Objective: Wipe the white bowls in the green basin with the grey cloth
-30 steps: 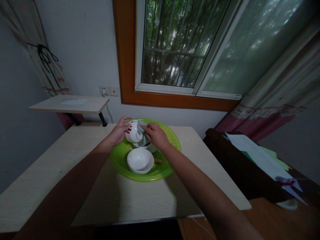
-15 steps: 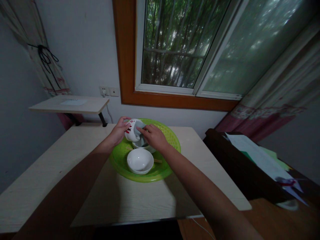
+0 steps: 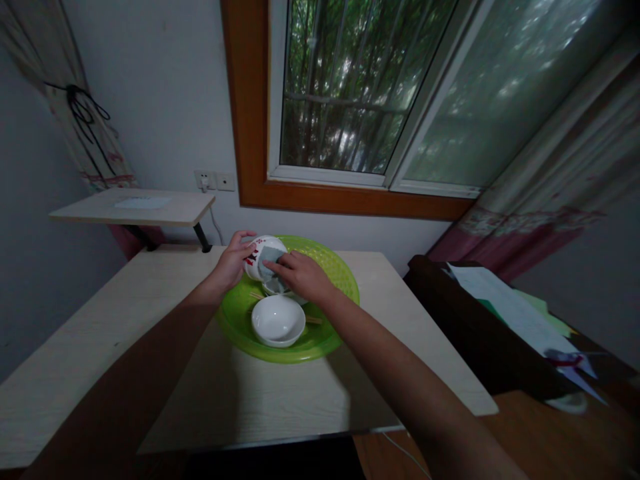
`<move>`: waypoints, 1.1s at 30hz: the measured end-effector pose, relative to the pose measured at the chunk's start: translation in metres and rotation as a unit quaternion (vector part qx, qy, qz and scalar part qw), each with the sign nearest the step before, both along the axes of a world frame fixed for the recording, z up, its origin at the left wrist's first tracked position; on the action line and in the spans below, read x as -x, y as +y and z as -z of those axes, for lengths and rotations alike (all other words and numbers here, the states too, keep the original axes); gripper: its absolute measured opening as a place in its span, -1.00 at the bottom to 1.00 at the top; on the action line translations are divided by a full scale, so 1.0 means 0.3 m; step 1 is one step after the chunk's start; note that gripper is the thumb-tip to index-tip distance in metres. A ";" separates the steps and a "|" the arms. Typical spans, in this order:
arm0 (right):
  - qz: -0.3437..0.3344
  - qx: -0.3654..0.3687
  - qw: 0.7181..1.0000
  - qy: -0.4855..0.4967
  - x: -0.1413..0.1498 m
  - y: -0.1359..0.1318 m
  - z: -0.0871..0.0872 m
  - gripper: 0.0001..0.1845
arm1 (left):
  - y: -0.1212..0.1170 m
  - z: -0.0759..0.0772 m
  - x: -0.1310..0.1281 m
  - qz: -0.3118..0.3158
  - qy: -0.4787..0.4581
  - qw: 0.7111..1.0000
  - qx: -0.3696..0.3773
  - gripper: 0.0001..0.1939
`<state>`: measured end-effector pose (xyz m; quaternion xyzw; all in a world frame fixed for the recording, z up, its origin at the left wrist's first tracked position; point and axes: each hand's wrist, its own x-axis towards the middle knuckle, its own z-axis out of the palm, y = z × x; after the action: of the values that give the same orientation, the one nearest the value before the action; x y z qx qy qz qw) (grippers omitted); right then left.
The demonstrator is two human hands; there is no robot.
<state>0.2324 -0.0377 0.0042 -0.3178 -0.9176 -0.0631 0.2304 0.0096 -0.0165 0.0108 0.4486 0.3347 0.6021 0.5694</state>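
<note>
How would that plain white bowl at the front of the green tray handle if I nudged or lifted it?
The white bowl looks glossy, so it may be slippery. Its smooth shine suggests stiff ceramic, likely to chip if knocked. The chopsticks emerge from behind it; if it rests on them, which I can't tell, it could rock.

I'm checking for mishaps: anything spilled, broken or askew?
Nothing stands out as spilled or broken. The patterned bowl is tipped, but the left hand holds it and the right hand presses a cloth against it. The front white bowl sits upright in the green basin.
</note>
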 end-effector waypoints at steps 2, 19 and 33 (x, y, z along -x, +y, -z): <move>0.045 -0.003 0.998 0.035 -0.007 0.018 0.008 -0.51 | 0.001 0.000 -0.001 -0.008 -0.006 1.000 0.006 -0.49; -0.046 0.260 0.914 0.308 -0.020 0.088 0.066 -0.40 | -0.006 -0.014 0.000 0.007 -0.026 1.000 0.004 -0.55; 0.017 0.197 0.913 0.355 -0.036 0.101 0.081 -0.18 | 0.013 0.045 -0.017 0.046 0.119 0.989 -0.077 -0.33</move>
<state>0.2431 -0.0074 -0.0202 -0.3738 -0.7633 0.2325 0.4729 0.0147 -0.0126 -0.0027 0.5748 0.3312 0.5414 0.5164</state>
